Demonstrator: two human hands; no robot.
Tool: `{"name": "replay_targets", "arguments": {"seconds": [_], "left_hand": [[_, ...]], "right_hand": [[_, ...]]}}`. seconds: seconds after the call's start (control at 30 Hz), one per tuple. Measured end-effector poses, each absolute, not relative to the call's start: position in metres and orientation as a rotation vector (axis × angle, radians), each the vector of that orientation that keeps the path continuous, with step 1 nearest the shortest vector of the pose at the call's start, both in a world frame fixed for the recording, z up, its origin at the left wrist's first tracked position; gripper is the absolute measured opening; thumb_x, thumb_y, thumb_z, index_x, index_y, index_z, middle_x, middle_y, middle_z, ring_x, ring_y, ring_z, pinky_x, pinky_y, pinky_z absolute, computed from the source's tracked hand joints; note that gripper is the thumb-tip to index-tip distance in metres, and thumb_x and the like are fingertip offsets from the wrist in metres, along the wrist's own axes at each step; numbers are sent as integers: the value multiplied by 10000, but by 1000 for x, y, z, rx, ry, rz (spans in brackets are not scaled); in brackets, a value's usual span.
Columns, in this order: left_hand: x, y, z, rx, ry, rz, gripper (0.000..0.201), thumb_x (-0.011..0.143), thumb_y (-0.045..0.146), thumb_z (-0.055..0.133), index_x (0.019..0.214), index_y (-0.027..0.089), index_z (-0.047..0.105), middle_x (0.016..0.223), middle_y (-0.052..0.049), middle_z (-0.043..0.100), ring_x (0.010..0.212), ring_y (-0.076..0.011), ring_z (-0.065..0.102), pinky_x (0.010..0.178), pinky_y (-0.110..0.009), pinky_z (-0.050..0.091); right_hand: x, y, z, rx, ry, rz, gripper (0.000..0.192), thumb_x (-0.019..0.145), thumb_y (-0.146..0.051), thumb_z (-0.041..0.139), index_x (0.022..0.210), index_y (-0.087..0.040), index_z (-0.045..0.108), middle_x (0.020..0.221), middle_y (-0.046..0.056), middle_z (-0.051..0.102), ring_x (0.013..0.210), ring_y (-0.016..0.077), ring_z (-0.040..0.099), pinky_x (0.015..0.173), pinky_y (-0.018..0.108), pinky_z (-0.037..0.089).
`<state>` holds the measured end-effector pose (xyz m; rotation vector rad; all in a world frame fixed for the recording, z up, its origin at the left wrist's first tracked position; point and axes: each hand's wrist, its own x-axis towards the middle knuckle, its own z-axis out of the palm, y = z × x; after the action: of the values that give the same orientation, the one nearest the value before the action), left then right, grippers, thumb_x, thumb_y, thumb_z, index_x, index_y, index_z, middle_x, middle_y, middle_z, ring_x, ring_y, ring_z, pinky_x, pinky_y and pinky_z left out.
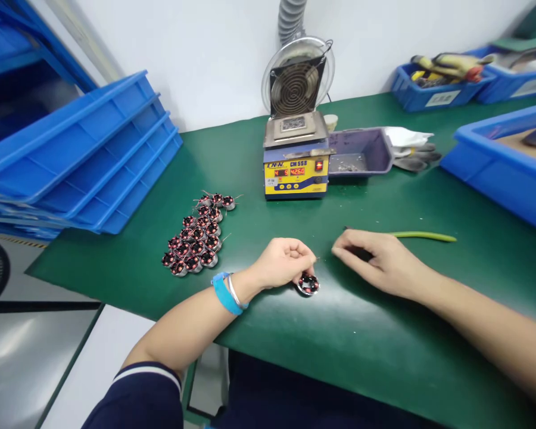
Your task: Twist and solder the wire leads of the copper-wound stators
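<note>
A round motor stator (308, 285) with dark windings and copper wire sits low over the green bench, under the fingertips of my left hand (288, 261). That hand is closed on it, thumb and forefinger pinched together where a thin wire end pokes out. My right hand (379, 259) is a short way to the right, its fingers curled and thumb against the forefinger; what they hold, if anything, is hidden. Just behind it lies a slim tool with a green handle (424, 236), partly covered by the hand. Several similar stators (196, 234) stand grouped on the left.
A yellow-fronted solder pot (296, 176) stands behind my hands, its display lit, with a round fan guard above. Beside it are a purple tray (361, 170) and gloves (413, 158). Blue crates (84, 155) lean at the left; a blue bin (495, 173) borders the right.
</note>
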<state>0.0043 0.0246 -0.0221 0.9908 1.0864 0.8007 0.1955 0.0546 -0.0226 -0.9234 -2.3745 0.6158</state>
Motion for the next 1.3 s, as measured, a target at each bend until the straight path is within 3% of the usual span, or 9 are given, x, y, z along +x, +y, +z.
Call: {"name": "replay_targets", "arguments": {"seconds": [0.13,0.27,0.4,0.53,0.67,0.93,1.13,1.3], "left_hand": [[9,23,-23,860,1090,990,212,657,219,726,655,111,543,523,1,621,373,-43,509,397,-141,399],[4,31,-16,675,1126,1350,296,652,293,765,673,128,520,557,6,632,482,-82,604,526,-192,504],[-17,42,-10,608,1115,1569,321,668,341,756,714,142,507,613,30,623,544,-70,614,577,-191,510],[-28,44,-13,887,1031,1142,451,519,398,839,776,122,591,633,15,616,497,-69,557,448,-172,413],[-24,37,-21,1153,876,806,469,453,349,879,782,96,661,681,-21,644,585,-80,561,559,-211,447],[-12,34,-25,1259,937,922,428,593,509,781,564,120,603,577,-2,591,549,-75,505,553,-220,412],[-12,43,-26,1081,1193,1317,423,619,513,747,565,140,555,497,45,510,463,-42,440,480,-186,372],[-24,41,-16,1175,989,825,421,510,414,843,717,112,635,520,46,537,424,-26,417,415,-165,301]], "right_hand": [[177,36,-25,-913,-2362,773,245,759,-420,634,826,-191,578,775,58,640,701,189,598,652,320,491],[167,29,-38,-920,-2353,788,196,765,-374,613,804,-186,572,748,52,638,676,179,598,634,316,492],[172,35,-42,-884,-2261,933,250,760,-397,638,886,-184,603,826,61,670,735,187,632,697,328,527],[174,35,-34,-904,-2193,1037,269,765,-383,646,939,-179,620,878,70,683,787,196,651,747,344,543],[173,32,-28,-889,-2185,1076,245,759,-371,658,910,-181,631,852,63,679,749,188,644,696,327,544],[169,24,-27,-795,-2304,950,125,755,-294,636,820,-192,603,843,62,658,749,174,624,698,307,519],[170,24,-34,-778,-2312,925,152,735,-292,646,818,-185,576,844,63,637,744,171,607,678,297,505],[172,26,-31,-859,-2266,876,150,737,-302,650,803,-183,586,812,58,638,723,170,601,663,293,493]]}}
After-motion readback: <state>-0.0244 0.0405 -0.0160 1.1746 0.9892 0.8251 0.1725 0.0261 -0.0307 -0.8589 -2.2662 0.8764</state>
